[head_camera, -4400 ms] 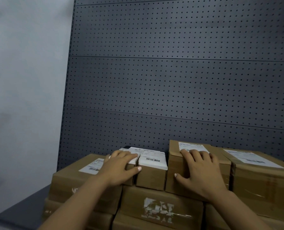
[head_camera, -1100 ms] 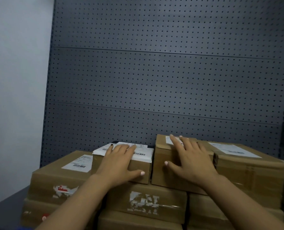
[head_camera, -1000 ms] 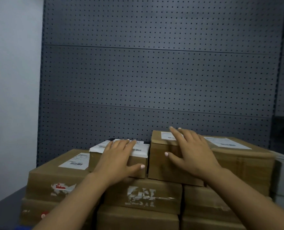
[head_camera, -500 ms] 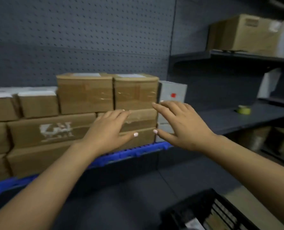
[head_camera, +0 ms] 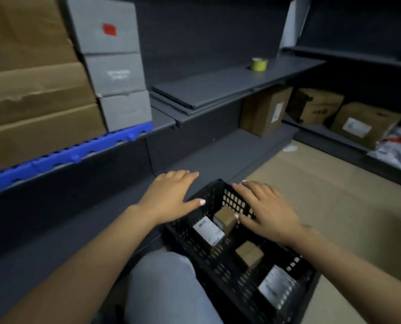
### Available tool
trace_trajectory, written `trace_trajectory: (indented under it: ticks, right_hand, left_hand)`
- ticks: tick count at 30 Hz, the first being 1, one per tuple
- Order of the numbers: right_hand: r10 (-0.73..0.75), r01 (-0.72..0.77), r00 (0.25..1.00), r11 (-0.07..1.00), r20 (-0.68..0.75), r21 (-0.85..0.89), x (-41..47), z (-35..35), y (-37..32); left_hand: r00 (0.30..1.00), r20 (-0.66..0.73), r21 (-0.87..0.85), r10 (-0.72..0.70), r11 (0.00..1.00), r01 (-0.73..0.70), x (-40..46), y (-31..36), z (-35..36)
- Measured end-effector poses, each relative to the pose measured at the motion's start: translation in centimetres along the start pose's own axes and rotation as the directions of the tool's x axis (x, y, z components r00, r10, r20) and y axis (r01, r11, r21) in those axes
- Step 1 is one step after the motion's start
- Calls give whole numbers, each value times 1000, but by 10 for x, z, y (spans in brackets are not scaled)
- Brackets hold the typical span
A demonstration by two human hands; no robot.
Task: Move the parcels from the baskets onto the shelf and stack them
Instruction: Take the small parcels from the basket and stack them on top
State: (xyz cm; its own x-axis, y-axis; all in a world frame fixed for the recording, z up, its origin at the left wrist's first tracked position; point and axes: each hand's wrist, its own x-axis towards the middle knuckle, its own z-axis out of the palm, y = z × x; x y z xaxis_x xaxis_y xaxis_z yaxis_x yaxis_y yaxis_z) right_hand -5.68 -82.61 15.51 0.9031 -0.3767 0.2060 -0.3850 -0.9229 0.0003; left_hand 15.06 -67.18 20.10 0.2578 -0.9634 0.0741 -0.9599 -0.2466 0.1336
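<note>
Hands flat above basket rim, floor beside

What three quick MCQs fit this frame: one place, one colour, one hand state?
1. Where does the roll of tape sit?
A. In the basket
B. On the dark shelf
C. On the floor

2. What colour is the sticker on the top grey box?
A. Red
B. Green
C. Yellow

3. What is the right hand doing?
A. Gripping a parcel
B. Holding the tape
C. Spread open over the black basket, holding nothing

Answers: 1 B, the roll stands on the shelf top to the right of the stacked boxes. 2 A, a red patch shows on the box face. 3 C, its fingers lie straight above the small brown parcel, and nothing is held; the left hand is open too.
</note>
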Motion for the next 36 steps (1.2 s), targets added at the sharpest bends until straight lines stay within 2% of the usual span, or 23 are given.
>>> trace_trajectory:
  ticks: [5,12,22,25,27,29,36]
  right_hand:
    - [146,-161,970,985,194,60,-37,75,44]
    - [253,-303,855,952,453,40,-67,159,76]
    - [353,-486,603,874,715,-21,-60,283,87]
    - [339,-498,559,867,757,-20,-58,310,79]
    - [315,-490,562,872,765,1,-54,325,72]
    - [296,-467,596,884,746,23,-45,339,66]
    - [235,-395,711,913,662,99,21,386,47]
  left_hand:
    - [985,175,-20,7,1000,-3,32,11,80]
    - [937,347,3,-38,999,40,63,9,171]
    - [897,441,43,-39,999,22,96,-12,267]
    - [896,443,26,-28,999,19,102,-20,285]
    - [884,467,38,-38,999,23,104,-23,295]
    - [873,484,61,-56,998,30,108,-28,302]
    - [895,427,27,-130,991,132,116,-52,311]
